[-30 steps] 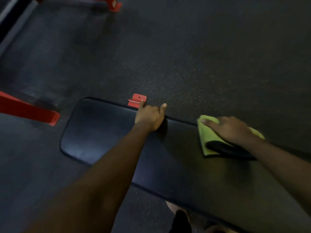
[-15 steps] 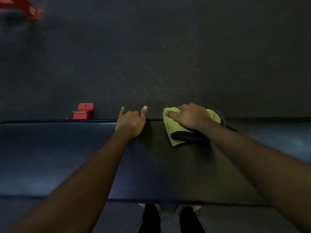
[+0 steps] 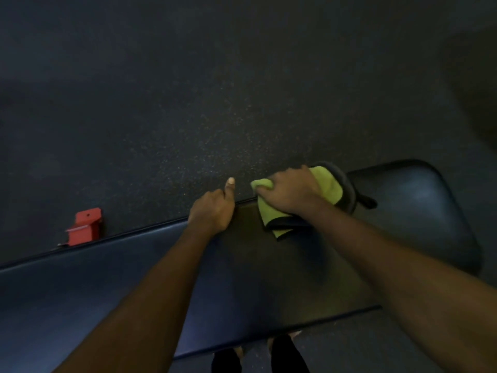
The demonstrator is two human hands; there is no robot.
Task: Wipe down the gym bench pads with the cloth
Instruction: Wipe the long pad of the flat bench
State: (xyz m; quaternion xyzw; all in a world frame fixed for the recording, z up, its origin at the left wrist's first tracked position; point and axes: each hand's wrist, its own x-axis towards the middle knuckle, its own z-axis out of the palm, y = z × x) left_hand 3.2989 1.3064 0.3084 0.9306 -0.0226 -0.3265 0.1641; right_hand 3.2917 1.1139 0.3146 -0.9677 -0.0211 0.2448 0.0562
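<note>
A long dark padded gym bench pad [image 3: 403,211] runs across the lower half of the head view, its rounded right end showing. My left hand [image 3: 212,211] holds the pad's far edge, fingers curled over it and thumb sticking out. Just to the right, my right hand [image 3: 287,192] grips a yellow-green cloth [image 3: 326,184] with a dark grey backing and presses it on the pad at the far edge. Part of the cloth hangs past that edge.
Dark speckled rubber floor [image 3: 215,90] lies beyond the bench. A red metal foot of the bench frame [image 3: 84,227] sticks out behind the pad at the left. My feet [image 3: 285,354] stand at the pad's near edge.
My right hand slid the cloth left and up to the pad's far edge, close to my left hand. The view swung right, bringing the pad's right end into sight.
</note>
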